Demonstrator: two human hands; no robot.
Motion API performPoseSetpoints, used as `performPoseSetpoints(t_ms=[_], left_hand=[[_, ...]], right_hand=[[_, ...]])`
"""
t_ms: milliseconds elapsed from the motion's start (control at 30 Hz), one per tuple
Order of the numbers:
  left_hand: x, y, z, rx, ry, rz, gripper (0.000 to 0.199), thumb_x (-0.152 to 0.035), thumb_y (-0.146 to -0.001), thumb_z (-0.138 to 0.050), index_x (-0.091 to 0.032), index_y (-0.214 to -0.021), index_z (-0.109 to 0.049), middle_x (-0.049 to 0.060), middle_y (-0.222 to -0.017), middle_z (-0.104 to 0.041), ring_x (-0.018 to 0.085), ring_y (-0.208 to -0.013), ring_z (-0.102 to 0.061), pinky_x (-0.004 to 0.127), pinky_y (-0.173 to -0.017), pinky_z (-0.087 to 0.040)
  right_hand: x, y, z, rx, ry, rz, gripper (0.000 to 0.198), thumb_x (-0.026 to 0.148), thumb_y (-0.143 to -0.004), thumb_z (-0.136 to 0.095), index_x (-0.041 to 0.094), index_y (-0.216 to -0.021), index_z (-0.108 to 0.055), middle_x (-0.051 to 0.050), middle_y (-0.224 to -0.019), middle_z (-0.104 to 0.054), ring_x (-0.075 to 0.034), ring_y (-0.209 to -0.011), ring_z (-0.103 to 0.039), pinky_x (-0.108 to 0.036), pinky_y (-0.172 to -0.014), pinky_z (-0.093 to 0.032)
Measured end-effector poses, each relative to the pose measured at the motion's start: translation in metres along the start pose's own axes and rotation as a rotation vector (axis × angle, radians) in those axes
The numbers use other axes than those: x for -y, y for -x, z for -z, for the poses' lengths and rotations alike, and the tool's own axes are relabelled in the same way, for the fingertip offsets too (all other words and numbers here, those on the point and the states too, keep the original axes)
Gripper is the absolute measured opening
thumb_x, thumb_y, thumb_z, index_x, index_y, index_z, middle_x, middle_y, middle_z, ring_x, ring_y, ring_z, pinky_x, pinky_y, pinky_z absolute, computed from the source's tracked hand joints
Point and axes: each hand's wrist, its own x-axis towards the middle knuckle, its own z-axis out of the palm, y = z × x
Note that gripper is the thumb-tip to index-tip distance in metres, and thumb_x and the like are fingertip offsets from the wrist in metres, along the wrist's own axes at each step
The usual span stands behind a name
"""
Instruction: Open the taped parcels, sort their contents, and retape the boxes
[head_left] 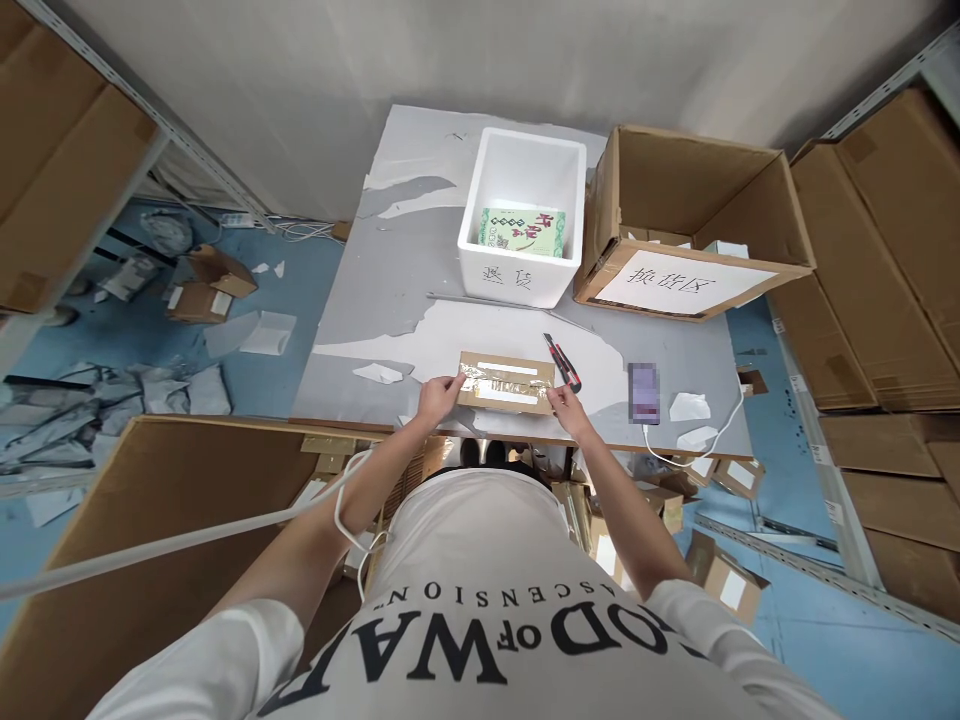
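A small brown cardboard box point(507, 382), with shiny clear tape and white strips on its upper face, is at the front edge of the table. My left hand point(439, 400) grips its left end, thumb on top. At the opposite end my right hand point(568, 410) has closed on the near right corner. Just beyond that hand lies a red and black box cutter point(562, 362), its blade pointing away to the left. The box's underside is hidden.
On the table point(360, 270) stand a white foam box point(517, 278) holding a green printed packet and a large open carton point(690, 285). A phone point(643, 393) on a white cable point(724, 430) lies right, near paper scraps point(690, 406). Another big carton point(150, 500) stands left.
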Motion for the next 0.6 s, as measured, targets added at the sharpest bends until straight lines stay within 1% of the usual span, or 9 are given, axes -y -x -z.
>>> performPoseSetpoints(t_ms=[100, 133, 200, 267, 333, 400, 467, 533, 600], left_hand=[[0.001, 0.001, 0.003, 0.037, -0.018, -0.006, 0.063, -0.06, -0.09, -0.034, -0.012, -0.081, -0.074, 0.009, -0.073, -0.071, 0.022, -0.074, -0.063, 0.029, -0.068, -0.044], [0.002, 0.003, 0.005, 0.045, -0.018, -0.014, 0.062, -0.058, -0.091, -0.034, -0.012, -0.088, -0.074, 0.01, -0.079, -0.072, 0.024, -0.079, -0.065, 0.03, -0.071, -0.046], [0.003, 0.008, 0.008, 0.028, -0.027, -0.059, 0.058, -0.055, -0.092, -0.037, -0.011, -0.11, -0.07, 0.013, -0.101, -0.073, 0.027, -0.096, -0.066, 0.034, -0.082, -0.049], [0.004, 0.017, 0.011, -0.022, -0.075, -0.181, 0.058, -0.051, -0.092, -0.04, -0.011, -0.129, -0.058, 0.016, -0.128, -0.062, 0.029, -0.119, -0.058, 0.038, -0.098, -0.045], [0.004, 0.028, 0.012, -0.037, -0.157, -0.388, 0.058, -0.048, -0.093, -0.041, -0.011, -0.138, -0.049, 0.017, -0.145, -0.047, 0.03, -0.136, -0.042, 0.044, -0.11, -0.037], [0.001, 0.037, 0.009, 0.032, -0.249, -0.609, 0.056, -0.044, -0.094, -0.041, -0.013, -0.14, -0.046, 0.017, -0.15, -0.04, 0.029, -0.143, -0.032, 0.048, -0.114, -0.03], [-0.003, 0.043, 0.002, 0.128, -0.335, -0.763, 0.053, -0.041, -0.095, -0.041, -0.014, -0.141, -0.044, 0.017, -0.15, -0.04, 0.028, -0.144, -0.029, 0.049, -0.115, -0.028], [-0.005, 0.046, -0.008, 0.183, -0.403, -0.832, 0.052, -0.037, -0.096, -0.041, -0.013, -0.142, -0.043, 0.017, -0.15, -0.04, 0.027, -0.144, -0.028, 0.048, -0.116, -0.027], [-0.006, 0.045, -0.019, 0.188, -0.447, -0.839, 0.05, -0.033, -0.096, -0.041, -0.013, -0.142, -0.044, 0.017, -0.149, -0.041, 0.027, -0.144, -0.029, 0.047, -0.116, -0.027]], right_hand=[[-0.002, -0.009, 0.011, 0.04, -0.027, -0.031, 0.047, 0.064, -0.083, -0.042, 0.021, -0.091, -0.058, -0.006, -0.099, -0.068, -0.018, -0.081, -0.064, -0.03, -0.072, -0.048], [-0.003, -0.015, 0.016, 0.017, -0.008, -0.042, 0.048, 0.063, -0.085, -0.038, 0.02, -0.091, -0.059, -0.008, -0.099, -0.069, -0.018, -0.079, -0.065, -0.03, -0.071, -0.048], [-0.004, -0.032, 0.026, -0.091, 0.1, -0.058, 0.046, 0.057, -0.088, -0.036, 0.019, -0.09, -0.061, -0.009, -0.095, -0.07, -0.019, -0.078, -0.065, -0.031, -0.071, -0.048], [-0.005, -0.053, 0.036, -0.191, 0.231, -0.068, 0.034, 0.048, -0.086, -0.043, 0.019, -0.089, -0.061, -0.01, -0.093, -0.069, -0.022, -0.084, -0.065, -0.032, -0.074, -0.047], [-0.005, -0.073, 0.04, -0.217, 0.306, -0.071, 0.024, 0.039, -0.081, -0.053, 0.019, -0.091, -0.061, -0.012, -0.096, -0.068, -0.025, -0.093, -0.063, -0.034, -0.08, -0.046], [-0.004, -0.09, 0.039, -0.21, 0.343, -0.07, 0.024, 0.033, -0.077, -0.06, 0.018, -0.095, -0.06, -0.015, -0.1, -0.066, -0.028, -0.102, -0.06, -0.036, -0.084, -0.044], [-0.004, -0.101, 0.034, -0.2, 0.383, -0.074, 0.027, 0.03, -0.074, -0.064, 0.018, -0.098, -0.06, -0.016, -0.104, -0.063, -0.029, -0.106, -0.058, -0.038, -0.086, -0.044], [-0.005, -0.106, 0.026, -0.187, 0.419, -0.086, 0.028, 0.027, -0.073, -0.066, 0.019, -0.098, -0.06, -0.017, -0.106, -0.061, -0.03, -0.106, -0.058, -0.04, -0.086, -0.044], [-0.004, -0.108, 0.02, -0.173, 0.45, -0.1, 0.029, 0.024, -0.07, -0.067, 0.019, -0.098, -0.06, -0.017, -0.106, -0.059, -0.031, -0.103, -0.058, -0.043, -0.085, -0.045]])
